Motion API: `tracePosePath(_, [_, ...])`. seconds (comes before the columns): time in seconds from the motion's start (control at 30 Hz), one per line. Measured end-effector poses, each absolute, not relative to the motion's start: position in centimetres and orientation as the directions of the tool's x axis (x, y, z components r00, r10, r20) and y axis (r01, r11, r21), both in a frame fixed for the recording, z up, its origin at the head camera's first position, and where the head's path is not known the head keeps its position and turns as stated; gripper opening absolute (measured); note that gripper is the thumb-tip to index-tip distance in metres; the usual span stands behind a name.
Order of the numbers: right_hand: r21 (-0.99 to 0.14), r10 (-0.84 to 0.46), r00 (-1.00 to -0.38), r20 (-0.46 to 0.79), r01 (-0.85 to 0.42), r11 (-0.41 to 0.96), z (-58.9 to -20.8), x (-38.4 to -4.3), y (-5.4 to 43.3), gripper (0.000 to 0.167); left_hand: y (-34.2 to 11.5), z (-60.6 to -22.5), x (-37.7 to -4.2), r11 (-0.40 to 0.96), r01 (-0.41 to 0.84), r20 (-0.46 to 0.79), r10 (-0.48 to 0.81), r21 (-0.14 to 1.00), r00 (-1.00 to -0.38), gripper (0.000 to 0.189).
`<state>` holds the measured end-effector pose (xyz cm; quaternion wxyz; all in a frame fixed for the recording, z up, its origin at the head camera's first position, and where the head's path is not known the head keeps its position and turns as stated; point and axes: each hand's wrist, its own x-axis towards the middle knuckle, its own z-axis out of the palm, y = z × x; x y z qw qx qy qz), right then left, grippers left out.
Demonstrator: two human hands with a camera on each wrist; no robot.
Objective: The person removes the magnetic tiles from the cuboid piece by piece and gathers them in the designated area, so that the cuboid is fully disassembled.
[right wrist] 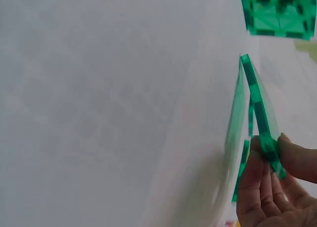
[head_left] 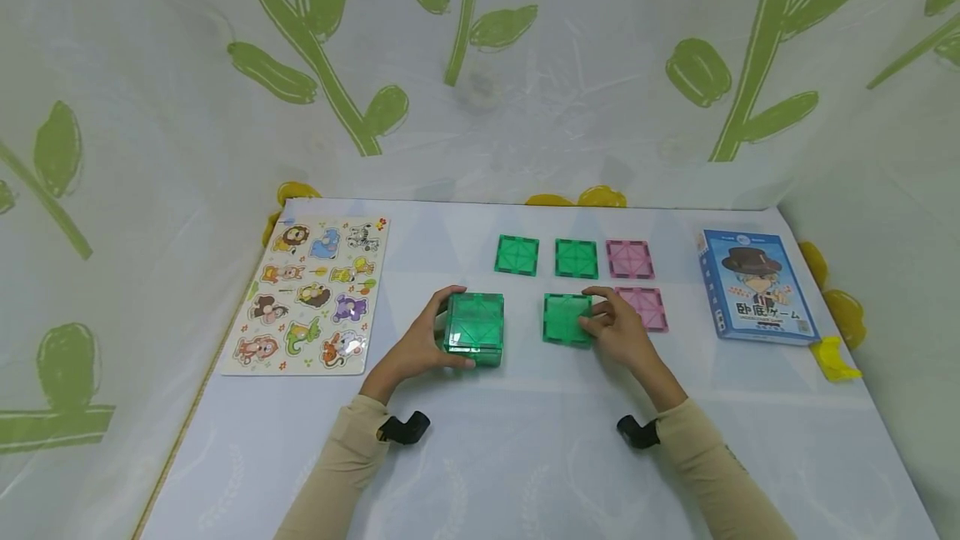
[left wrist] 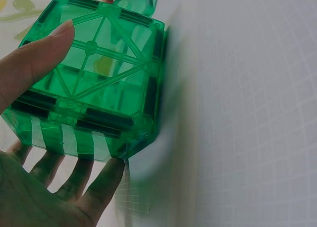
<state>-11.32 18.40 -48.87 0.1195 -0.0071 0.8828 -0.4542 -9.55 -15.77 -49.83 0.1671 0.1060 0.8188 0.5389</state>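
The green cube (head_left: 474, 325) is gripped by the left hand (head_left: 418, 347), to the right of the puzzle board (head_left: 306, 340). A green tile (head_left: 562, 321) is pinched between thumb and fingers by the right hand (head_left: 624, 335), apart from the cube. Farther back on the bench (head_left: 517, 457), two loose green tiles (head_left: 517, 255) and a pink tile (head_left: 630, 259) are lined up. A second pink tile (head_left: 647, 307) is partly hidden by the right hand. The blue box (head_left: 763, 307) is seen farther right.
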Motion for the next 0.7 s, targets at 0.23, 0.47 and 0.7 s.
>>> tracePosePath(0.23, [-0.776, -0.091, -0.978, -0.189, 0.092, 0.624, -49.2, -12.4, 19.9, 0.049, -15.7, -49.8, -9.5, 0.395, 0.0, -0.153, 0.356, 0.919, -0.922, 0.111])
tracePosePath(0.47, [-0.76, -0.078, -0.975, -0.21, 0.113, 0.64, -49.6, -12.9, 20.2, 0.05, -15.8, -49.8, -9.5, 0.394, 0.0, -0.154, 0.358, 0.919, -0.921, 0.11])
tracePosePath(0.7, [-0.731, -0.061, -0.983, -0.173, 0.087, 0.677, -49.6, -13.2, 20.0, 0.048, -15.8, -49.7, -9.5, 0.397, 0.005, -0.15, 0.359, 0.918, -0.921, 0.111])
